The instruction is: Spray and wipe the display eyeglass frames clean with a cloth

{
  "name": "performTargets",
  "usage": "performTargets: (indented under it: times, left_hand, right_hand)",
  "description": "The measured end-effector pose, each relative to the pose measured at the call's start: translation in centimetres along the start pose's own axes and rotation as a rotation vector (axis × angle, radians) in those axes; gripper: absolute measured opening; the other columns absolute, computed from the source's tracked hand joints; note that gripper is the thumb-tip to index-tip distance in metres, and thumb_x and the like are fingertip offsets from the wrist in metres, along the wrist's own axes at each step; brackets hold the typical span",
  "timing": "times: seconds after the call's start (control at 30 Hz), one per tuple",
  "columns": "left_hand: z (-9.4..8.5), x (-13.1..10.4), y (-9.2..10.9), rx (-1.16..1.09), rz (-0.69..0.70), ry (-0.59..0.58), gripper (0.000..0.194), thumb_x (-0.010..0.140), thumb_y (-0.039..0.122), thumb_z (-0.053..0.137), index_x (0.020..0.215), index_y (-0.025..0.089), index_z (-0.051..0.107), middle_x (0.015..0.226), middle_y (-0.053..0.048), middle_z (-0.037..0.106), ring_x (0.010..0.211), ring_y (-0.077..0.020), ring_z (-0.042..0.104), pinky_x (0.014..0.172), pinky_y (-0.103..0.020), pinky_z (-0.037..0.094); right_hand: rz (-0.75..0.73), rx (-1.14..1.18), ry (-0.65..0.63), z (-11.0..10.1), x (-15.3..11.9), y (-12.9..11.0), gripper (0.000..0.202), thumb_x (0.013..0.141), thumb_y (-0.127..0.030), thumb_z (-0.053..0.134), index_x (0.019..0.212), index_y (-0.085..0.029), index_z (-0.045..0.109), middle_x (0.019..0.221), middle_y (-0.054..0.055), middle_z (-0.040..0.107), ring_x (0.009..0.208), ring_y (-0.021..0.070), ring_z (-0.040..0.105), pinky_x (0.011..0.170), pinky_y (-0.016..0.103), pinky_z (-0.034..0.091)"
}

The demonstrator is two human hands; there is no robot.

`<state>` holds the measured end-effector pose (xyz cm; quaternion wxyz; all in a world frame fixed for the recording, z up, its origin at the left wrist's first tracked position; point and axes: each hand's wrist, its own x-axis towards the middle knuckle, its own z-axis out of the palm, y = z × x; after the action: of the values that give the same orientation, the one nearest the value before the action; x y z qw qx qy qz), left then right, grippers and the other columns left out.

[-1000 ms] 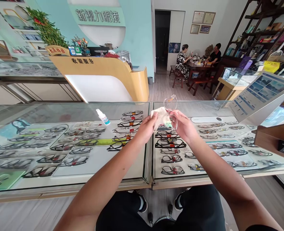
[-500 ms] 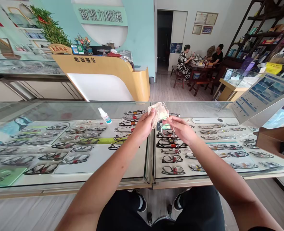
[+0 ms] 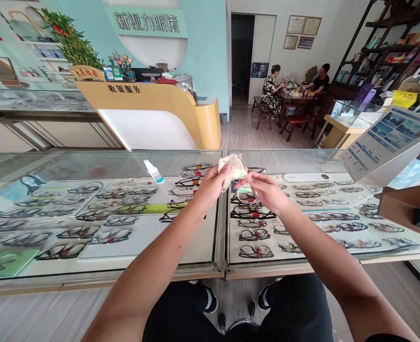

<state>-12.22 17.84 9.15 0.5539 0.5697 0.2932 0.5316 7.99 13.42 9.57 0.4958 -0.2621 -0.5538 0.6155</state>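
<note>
Okay, so both hands are up over the glass counter (image 3: pixel 181 247), close together near the seam where its two sections meet. The left hand (image 3: pixel 213 184) has a pale cloth (image 3: pixel 225 176) pinched between thumb and fingers, with the cloth bunched up against one lens of some clear-framed glasses (image 3: pixel 246 195). The right hand (image 3: pixel 267 190) is pinching those glasses around the middle of the frame, fingertips together, so one lens sits up by the cloth and the other hangs lower, nearer the wearer. Fair warning, the frame is see-through and small from up here, so I can't tell exactly which bit the right fingertips are on. The glasses are held in the air above the counter, tilted rather than level. Off to the left of the hands, a white spray bottle (image 3: pixel 154 172) with a blue-marked label is on the counter, well apart from them. Under the glass there are rows of display eyeglasses (image 3: pixel 254 235) on both sides of the seam. Over on the right there's a slanted printed stand (image 3: pixel 388 142) with a brown box (image 3: pixel 402 209) just beside it. Further back, two people (image 3: pixel 272 92) sit at a dark wooden table (image 3: pixel 290 97).
</note>
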Motion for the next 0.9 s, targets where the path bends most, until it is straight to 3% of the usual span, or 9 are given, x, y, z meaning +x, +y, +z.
performTargets:
  times: [0.4,0.63,0.77,0.9]
  left_hand:
    - [-0.8,-0.1,0.6,0.053,0.012,-0.07,0.069,0.08,0.074,0.099,0.121,0.019,0.09,0.122,-0.014,0.09,0.104,-0.027,0.083,0.092,-0.035,0.063]
    - [-0.6,-0.4,1.3,0.015,-0.006,-0.146,0.063,0.083,0.055,0.102,0.128,0.015,0.086,0.131,-0.018,0.088,0.116,-0.0316,0.082,0.104,-0.041,0.062]
    - [-0.4,-0.5,1.3,0.016,0.02,-0.159,0.058,0.085,0.055,0.101,0.124,0.016,0.086,0.126,-0.017,0.089,0.112,-0.0292,0.082,0.1,-0.038,0.063]
    - [-0.1,-0.5,1.1,0.039,0.01,-0.096,0.06,0.082,0.061,0.102,0.118,0.016,0.086,0.121,-0.016,0.089,0.105,-0.0276,0.082,0.093,-0.035,0.062]
  right_hand:
    - [0.039,-0.01,0.056,-0.4,-0.1,0.0,0.041,0.09,-0.063,0.092,0.089,-0.026,0.077,0.091,0.005,0.081,0.097,0.0243,0.068,0.089,0.038,0.046]
    - [0.047,-0.009,0.06,-0.4,-0.2,-0.1,0.039,0.09,-0.061,0.093,0.088,-0.025,0.077,0.091,0.005,0.08,0.094,0.0236,0.066,0.087,0.037,0.047]
    - [0.038,0.003,0.044,-0.3,0.0,0.0,0.041,0.088,-0.063,0.093,0.086,-0.026,0.077,0.09,0.006,0.079,0.091,0.0241,0.065,0.093,0.04,0.05]
    - [0.02,0.001,0.012,-0.1,0.0,0.2,0.042,0.087,-0.064,0.094,0.085,-0.026,0.076,0.092,0.006,0.08,0.103,0.0277,0.069,0.103,0.043,0.051]
